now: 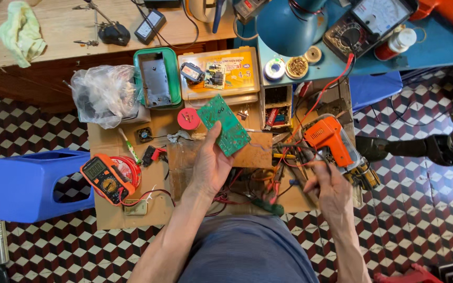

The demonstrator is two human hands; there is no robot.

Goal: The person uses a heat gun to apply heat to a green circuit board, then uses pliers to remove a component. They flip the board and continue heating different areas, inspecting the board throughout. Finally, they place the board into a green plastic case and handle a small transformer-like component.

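Left hand (211, 162) clamps green circuit board (223, 124) (tilted); right hand (327, 183) closed among wires (289, 157).

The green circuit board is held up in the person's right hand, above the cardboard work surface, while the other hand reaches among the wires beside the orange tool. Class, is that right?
Not quite. The head view shows the green circuit board in the left hand, not the right. The right hand is the one among the wires beside the orange tool, over the cardboard work surface.
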